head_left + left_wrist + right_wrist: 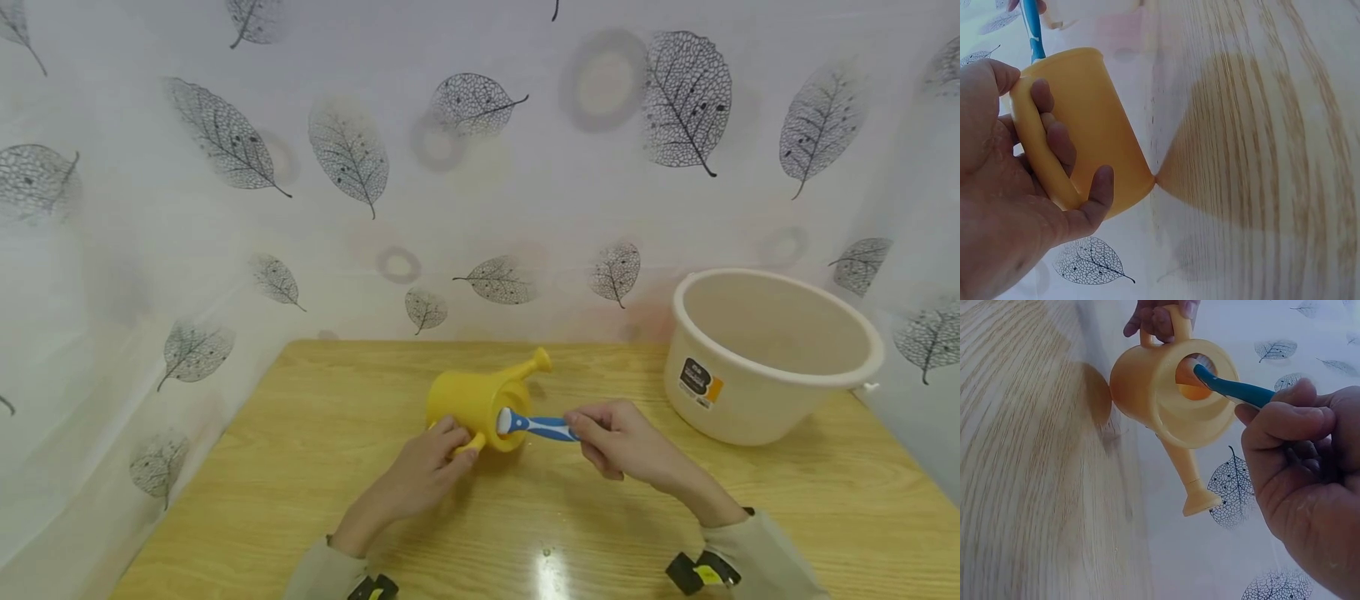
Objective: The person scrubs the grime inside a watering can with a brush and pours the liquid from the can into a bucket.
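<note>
The left grip (423, 473) holds a yellow watering can (459, 395) by its handle, tipped over on the worktop (262, 483); the right grip (622, 440) pinches a blue-and-white brush (551, 429), its head inside the can's opening. Rightward stands a cream bucket (750, 408), beside leaf-printed sheeting (525, 183).

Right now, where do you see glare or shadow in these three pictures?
Head view: white glare on the table, low in the frame; left wrist view: a broad dark patch, shadow or reflection, beside the watering can; right wrist view: a smaller dark patch beside it.
</note>
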The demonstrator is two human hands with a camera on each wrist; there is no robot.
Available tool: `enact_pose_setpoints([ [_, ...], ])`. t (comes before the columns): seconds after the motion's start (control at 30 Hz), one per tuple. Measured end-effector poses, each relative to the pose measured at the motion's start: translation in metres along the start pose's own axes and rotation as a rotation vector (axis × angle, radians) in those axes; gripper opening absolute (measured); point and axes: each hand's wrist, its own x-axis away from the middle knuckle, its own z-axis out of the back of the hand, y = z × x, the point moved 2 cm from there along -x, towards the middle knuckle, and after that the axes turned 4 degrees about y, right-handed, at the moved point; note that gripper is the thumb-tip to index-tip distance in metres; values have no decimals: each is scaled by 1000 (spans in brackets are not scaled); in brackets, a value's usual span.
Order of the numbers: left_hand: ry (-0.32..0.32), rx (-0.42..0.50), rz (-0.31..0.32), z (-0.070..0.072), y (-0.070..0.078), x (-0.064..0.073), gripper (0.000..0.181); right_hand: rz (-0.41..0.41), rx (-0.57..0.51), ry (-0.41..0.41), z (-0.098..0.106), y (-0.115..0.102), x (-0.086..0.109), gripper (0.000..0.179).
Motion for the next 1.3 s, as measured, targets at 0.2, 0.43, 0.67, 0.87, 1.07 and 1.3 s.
enact_pose_setpoints([
  [0.2,9,-9,-1,1,1,-1,20,12,10,3,-1,0,-2,41],
  [0.43,-5,-3,0,1,1,0,21,21,10,19,-6,1,-8,40],
  [0.67,13,-5,-21,0,-1,-1,20,-8,-34,48,-16,4,-15,40],
  [0.87,2,-10,-12,-1,-2,-1,20,-62,-84,42,-23,5,-19,40],
  [1.07,-5,-12,-1,-1,-1,-1,19,-81,-122,5,-25,6,-19,39],
  [1.3,1,-12,-6,0,-1,-1,18,-95,-172,-13,-25,8,-19,35],
])
